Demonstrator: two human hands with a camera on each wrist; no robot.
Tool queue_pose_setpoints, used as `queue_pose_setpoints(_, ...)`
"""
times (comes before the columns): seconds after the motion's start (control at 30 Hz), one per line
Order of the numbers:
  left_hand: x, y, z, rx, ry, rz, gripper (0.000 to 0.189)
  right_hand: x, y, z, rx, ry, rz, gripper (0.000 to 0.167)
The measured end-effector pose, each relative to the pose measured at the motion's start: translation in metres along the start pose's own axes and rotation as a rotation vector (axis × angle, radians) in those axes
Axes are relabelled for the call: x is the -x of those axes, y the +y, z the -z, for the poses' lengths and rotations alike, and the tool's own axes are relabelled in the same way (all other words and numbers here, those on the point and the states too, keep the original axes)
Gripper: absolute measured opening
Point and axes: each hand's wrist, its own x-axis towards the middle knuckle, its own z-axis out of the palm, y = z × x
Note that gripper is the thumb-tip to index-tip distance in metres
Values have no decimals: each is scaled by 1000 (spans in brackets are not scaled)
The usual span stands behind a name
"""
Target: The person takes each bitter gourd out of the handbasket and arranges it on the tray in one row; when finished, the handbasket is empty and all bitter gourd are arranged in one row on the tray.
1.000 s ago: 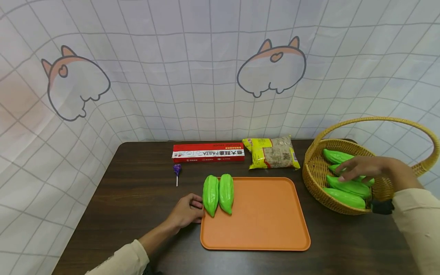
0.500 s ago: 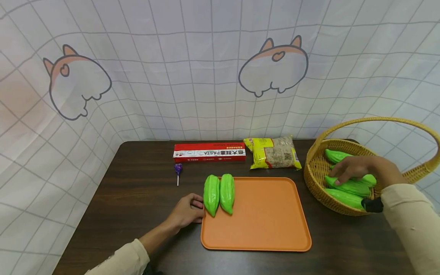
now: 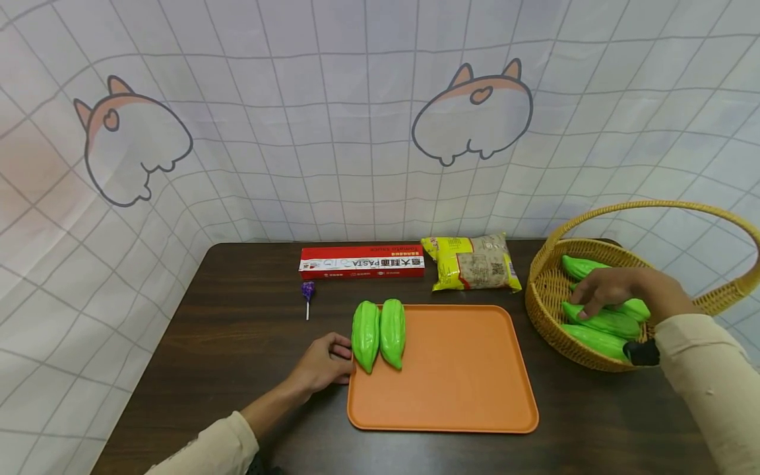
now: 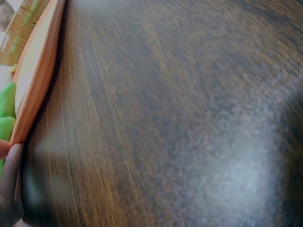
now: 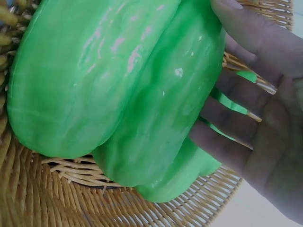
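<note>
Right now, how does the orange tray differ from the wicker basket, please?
The orange tray is flat, with a low rim; the wicker basket is deep, woven and tan. The basket has a tall arched handle, while the tray shows none. The tray carries two green gourd-shaped pieces side by side; the basket holds several similar ones, partly hidden. Both stand on the dark table.

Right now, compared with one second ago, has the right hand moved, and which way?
Yes. In the head view, the right hand and its sleeve have shifted slightly toward the picture's left, judged against the wicker basket.
</note>
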Motion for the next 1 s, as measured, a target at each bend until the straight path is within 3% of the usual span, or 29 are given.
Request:
queue_pose_setpoints(0.5,-1,-1,1,8,-7,-7,47,0,3,0,-2,40,27,65)
queue_pose_setpoints(1.0,2,1,0,14,9,3,48,24,1,1,-149,269,82,64)
